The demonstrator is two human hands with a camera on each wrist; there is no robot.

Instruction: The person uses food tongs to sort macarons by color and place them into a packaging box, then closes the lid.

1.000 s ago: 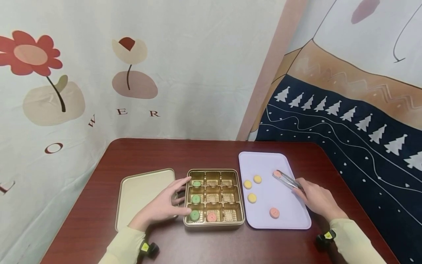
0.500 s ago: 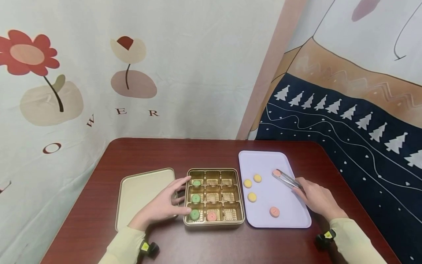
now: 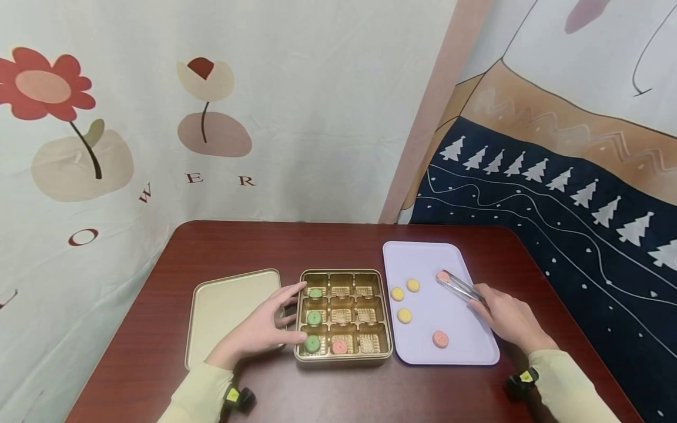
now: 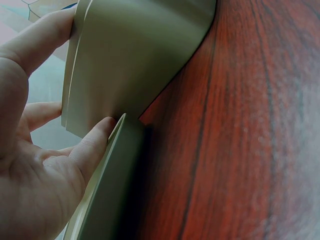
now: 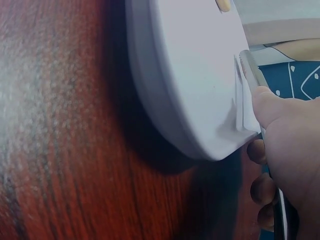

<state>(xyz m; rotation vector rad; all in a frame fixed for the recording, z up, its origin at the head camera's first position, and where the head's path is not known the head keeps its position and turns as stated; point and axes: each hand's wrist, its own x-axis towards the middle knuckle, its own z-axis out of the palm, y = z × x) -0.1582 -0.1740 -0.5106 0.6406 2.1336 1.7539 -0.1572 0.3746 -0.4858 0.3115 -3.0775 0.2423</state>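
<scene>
In the head view my right hand (image 3: 510,314) grips metal tongs (image 3: 462,288) over the lilac tray (image 3: 423,352). A pink round cookie-like piece (image 3: 443,276) sits between the tong tips; whether it is lifted I cannot tell. My left hand (image 3: 259,329) touches the left side of a gold tin (image 3: 344,359), thumb and fingers spread along its rim. The tin has square compartments. Green round pieces (image 3: 314,318) lie in its left column, and a pink round piece (image 3: 339,346) lies in the near middle compartment. The left wrist view shows the fingertips against the tin wall (image 4: 135,60).
Yellow round pieces (image 3: 404,316) and another pink piece (image 3: 440,339) lie on the tray, just right of the tin. A flat gold lid (image 3: 227,299) rests left of the tin, partly under the left forearm and hand. All stand on a dark red wooden table (image 3: 338,247).
The tong tips and the pink piece between them have shifted very slightly left. The left hand, tin and other pieces hold their places; the head view tilted a little.
</scene>
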